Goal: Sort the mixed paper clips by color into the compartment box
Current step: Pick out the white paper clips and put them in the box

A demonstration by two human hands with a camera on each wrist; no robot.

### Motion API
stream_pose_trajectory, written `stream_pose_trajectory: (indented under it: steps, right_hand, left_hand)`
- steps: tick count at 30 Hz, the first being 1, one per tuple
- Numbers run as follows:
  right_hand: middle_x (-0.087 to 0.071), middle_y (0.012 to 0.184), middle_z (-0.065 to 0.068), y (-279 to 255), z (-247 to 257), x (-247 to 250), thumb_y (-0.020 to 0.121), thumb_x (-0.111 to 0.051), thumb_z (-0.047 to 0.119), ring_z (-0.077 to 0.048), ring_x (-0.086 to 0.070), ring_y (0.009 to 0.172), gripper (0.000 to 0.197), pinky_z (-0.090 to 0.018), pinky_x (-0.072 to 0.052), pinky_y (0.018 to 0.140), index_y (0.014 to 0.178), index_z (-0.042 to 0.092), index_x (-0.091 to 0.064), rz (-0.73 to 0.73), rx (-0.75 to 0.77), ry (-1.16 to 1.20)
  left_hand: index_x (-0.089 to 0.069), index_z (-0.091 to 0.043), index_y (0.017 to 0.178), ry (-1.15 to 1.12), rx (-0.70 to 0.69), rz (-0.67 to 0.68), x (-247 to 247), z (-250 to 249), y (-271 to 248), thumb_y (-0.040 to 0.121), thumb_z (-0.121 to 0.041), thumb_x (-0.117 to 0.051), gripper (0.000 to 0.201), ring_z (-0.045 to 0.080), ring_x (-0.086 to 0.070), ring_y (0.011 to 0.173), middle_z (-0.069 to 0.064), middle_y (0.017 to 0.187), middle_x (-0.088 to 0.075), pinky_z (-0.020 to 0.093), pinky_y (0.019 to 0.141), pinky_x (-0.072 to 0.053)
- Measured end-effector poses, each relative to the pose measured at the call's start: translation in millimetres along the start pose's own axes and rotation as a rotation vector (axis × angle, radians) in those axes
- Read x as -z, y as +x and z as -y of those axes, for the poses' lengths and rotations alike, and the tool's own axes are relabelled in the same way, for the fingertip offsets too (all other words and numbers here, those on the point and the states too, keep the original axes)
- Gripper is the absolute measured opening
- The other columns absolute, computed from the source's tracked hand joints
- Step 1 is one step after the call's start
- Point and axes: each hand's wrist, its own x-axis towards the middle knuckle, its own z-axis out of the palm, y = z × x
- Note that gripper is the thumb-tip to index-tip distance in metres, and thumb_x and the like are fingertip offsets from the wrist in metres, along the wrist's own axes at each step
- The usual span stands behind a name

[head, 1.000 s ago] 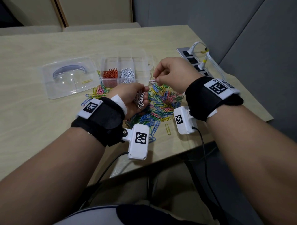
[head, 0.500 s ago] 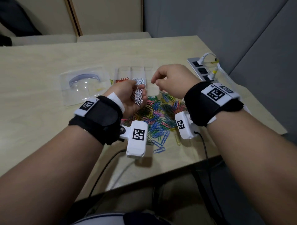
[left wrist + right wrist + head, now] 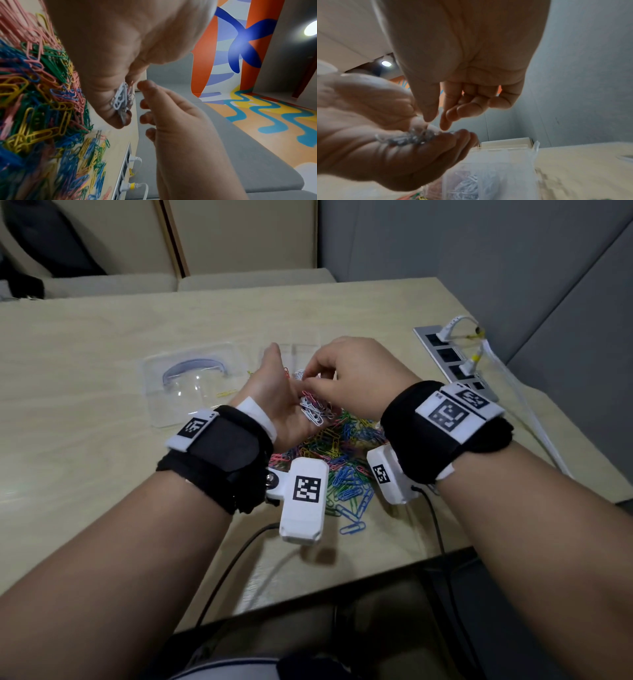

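The left hand [image 3: 277, 402] is turned palm up above the far edge of the pile [image 3: 342, 460] of mixed clips, its fingers cupped round a bunch of white clips [image 3: 313, 412] that lies in the palm. In the left wrist view the same white clips [image 3: 121, 97] sit pressed between the curled fingers [image 3: 109, 105] and the palm. The right hand [image 3: 352, 378] hangs just above that palm, thumb and forefinger drawn together over the white clips; the right wrist view shows the thumb tip [image 3: 429, 115] and forefinger [image 3: 444, 123] right at the bunch [image 3: 412, 138], but blur hides whether a clip is pinched between them, so I cannot tell. Its other fingers are loosely curled.

The pile lies on the table [image 3: 85, 467] under both wrists, with blue, green, yellow and pink clips tangled together and a few blue ones strayed toward the near edge. Just beyond the pile stands the clear box [image 3: 301, 350], mostly hidden by the hands; orange clips [image 3: 285, 371] and more white ones [image 3: 298, 374] show in it, side by side, and the right wrist view shows white clips [image 3: 467, 185] in one compartment. Left of the box the clear lid [image 3: 191, 385] lies flat with one yellow clip [image 3: 226, 393] on it. Right of the pile a power strip [image 3: 452, 361] with plugged cables runs along the table.
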Motion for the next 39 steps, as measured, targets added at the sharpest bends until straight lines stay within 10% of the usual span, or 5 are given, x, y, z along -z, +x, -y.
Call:
stream_pose_trajectory:
  steps: [8,17,20,27,39]
  right_hand:
    - [-0.057,0.093,0.0,2.8,4.8,-3.6,0.089,-0.062,0.033,-0.017,-0.05,0.085,0.018,-0.027,-0.039,0.073,0.1,0.021,-0.07,0.064,-0.025,-0.164]
    - [-0.058,0.075,0.011,5.5,7.7,-6.3,0.083,-0.059,0.031,-0.016,-0.057,0.086,0.02,-0.044,-0.047,0.091,0.064,0.029,-0.056,0.014,-0.145,0.0]
    - [-0.061,0.087,0.009,5.0,7.6,-2.3,0.086,-0.058,0.033,-0.016,-0.056,0.092,0.01,-0.043,-0.042,0.098,0.08,0.028,-0.065,0.034,-0.149,-0.069]
    - [-0.059,0.093,0.006,5.5,8.4,-6.4,0.092,-0.055,0.04,-0.017,-0.046,0.088,0.019,-0.042,-0.033,0.099,0.095,0.028,-0.07,0.063,-0.123,-0.196]
    - [-0.064,0.099,0.004,5.4,-2.9,5.6,0.093,-0.056,0.026,-0.015,-0.055,0.088,0.012,-0.026,-0.043,0.076,0.099,0.028,-0.066,0.154,-0.16,-0.028]
  left_hand:
    - [-0.056,0.01,0.104,-0.021,0.013,-0.008,-4.7,1.3,-2.4,0.09,-0.074,-0.013,0.096,0.028,-0.07,0.064,0.02,0.078,-0.069,0.04,0.072,-0.057]
    - [-0.055,0.011,0.107,0.006,0.024,-0.07,-1.7,3.0,3.3,0.093,-0.071,-0.013,0.094,0.029,-0.067,0.082,0.022,0.096,-0.064,0.04,0.077,-0.056]
    - [-0.05,0.012,0.12,-0.008,0.024,-0.071,0.6,1.5,4.7,0.091,-0.073,-0.012,0.097,0.03,-0.061,0.098,0.022,0.111,-0.058,0.04,0.088,-0.051]
    - [-0.048,0.017,0.12,-0.015,0.016,-0.046,-4.3,2.4,1.5,0.092,-0.071,-0.012,0.098,0.029,-0.07,0.067,0.022,0.086,-0.066,0.042,0.063,-0.059]
    - [-0.054,0.011,0.115,-0.058,-0.013,-0.096,6.6,-3.5,9.2,0.091,-0.072,-0.014,0.095,0.028,-0.059,0.088,0.022,0.101,-0.061,0.035,0.087,-0.05]
